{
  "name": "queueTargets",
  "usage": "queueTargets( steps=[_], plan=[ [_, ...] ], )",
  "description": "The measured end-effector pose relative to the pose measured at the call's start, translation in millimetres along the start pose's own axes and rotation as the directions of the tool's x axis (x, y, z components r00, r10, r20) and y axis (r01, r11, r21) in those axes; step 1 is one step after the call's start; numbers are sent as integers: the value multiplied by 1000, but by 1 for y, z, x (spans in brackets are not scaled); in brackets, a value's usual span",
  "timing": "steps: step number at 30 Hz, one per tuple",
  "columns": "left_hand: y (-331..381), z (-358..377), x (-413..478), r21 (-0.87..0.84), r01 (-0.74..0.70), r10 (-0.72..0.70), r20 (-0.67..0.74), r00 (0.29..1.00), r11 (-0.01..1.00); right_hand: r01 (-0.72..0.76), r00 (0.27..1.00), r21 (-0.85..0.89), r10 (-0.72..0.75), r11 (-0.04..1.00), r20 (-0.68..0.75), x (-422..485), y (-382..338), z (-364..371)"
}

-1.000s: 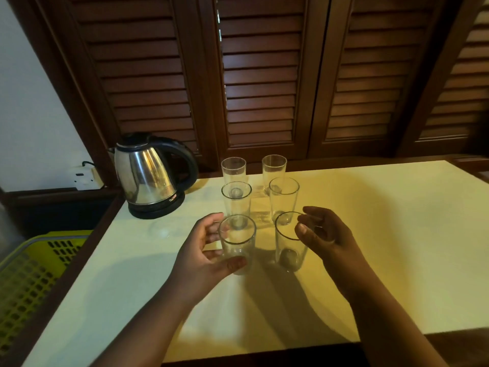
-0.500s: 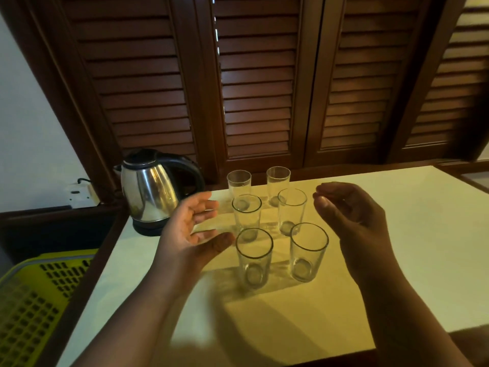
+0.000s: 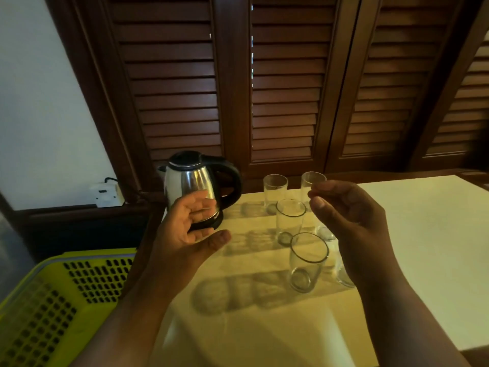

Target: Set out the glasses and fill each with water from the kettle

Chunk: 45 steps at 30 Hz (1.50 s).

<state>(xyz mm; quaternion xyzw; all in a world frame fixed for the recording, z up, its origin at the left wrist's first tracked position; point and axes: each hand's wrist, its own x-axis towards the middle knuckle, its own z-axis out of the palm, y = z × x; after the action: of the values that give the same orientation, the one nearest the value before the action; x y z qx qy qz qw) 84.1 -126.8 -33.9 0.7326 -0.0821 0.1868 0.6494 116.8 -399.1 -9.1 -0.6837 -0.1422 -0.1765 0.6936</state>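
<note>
Head view: your left hand (image 3: 190,229) and right hand (image 3: 352,218) hover empty, fingers loosely spread. Glasses (image 3: 308,260) stand set out, dry, on the worktop (image 3: 423,234). Next, probably: grip the kettle (image 3: 195,186) at far left by its handle.

Pale table (image 3: 410,234); kettle (image 3: 195,186), empty glasses (image 3: 307,260)

Dim, warm light; long glass shadows stretch left; edges bend.
</note>
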Motion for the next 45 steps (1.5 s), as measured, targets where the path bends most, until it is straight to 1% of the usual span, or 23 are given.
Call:
queueTargets(
  steps=[6, 11, 14, 18, 20, 22, 24, 28, 31, 33, 35, 38, 40, 43, 45],
  plan=[
    [-8, -47, -2, 20, 23, -23, -28, 999, 1000, -28, 998, 42, 26, 999, 49, -6, -3, 48],
    [-20, -79, 0, 47, 67, -64, -65, 996, 997, -94, 988, 112, 78, 989, 137, -17, -6, 91],
    [-33, -96, 1, 80, 129, -121, -93, 988, 988, -129, 982, 91, 115, 987, 151, -17, -1, 117],
    [-49, -113, 9, 118, 176, -164, -109, 980, 977, -221, 959, 79, 202, 972, 199, -10, 14, 142],
    [-59, -121, 17, 133, 210, -194, -124, 973, 969, -254, 956, 95, 234, 963, 180, -3, 23, 154],
    [-71, -126, 29, 156, 243, -223, -136, 965, 957, -258, 962, 92, 246, 962, 122, 8, 36, 164],
    [-83, -130, 42, 193, 277, -253, -139, 957, 941, -234, 970, 37, 231, 971, 69, 20, 51, 173],
    [-96, -134, 68, 189, 304, -279, -149, 949, 934, -155, 988, -132, 153, 979, -30, 45, 77, 184],
    [-92, -131, 85, 168, 290, -274, -113, 955, 942, -148, 988, -160, 140, 976, -61, 63, 87, 188],
    [-91, -124, 92, 166, 292, -285, -66, 956, 942, -206, 978, -130, 200, 970, -57, 74, 93, 190],
    [-90, -115, 96, 218, 296, -295, -38, 955, 930, -260, 965, -100, 256, 960, -48, 84, 96, 190],
    [-91, -106, 100, 217, 258, -259, -27, 966, 941, -314, 949, -94, 315, 945, -2, 93, 98, 192],
    [-90, -103, 104, 195, 250, -253, -12, 968, 948, -314, 948, -123, 318, 941, 13, 92, 98, 191],
    [-87, -100, 112, 193, 241, -252, 34, 967, 951, -275, 960, -180, 280, 944, 2, 87, 97, 189],
    [-84, -100, 118, 174, 258, -268, 38, 963, 950, -294, 954, -179, 301, 939, 14, 80, 99, 186]
  ],
)
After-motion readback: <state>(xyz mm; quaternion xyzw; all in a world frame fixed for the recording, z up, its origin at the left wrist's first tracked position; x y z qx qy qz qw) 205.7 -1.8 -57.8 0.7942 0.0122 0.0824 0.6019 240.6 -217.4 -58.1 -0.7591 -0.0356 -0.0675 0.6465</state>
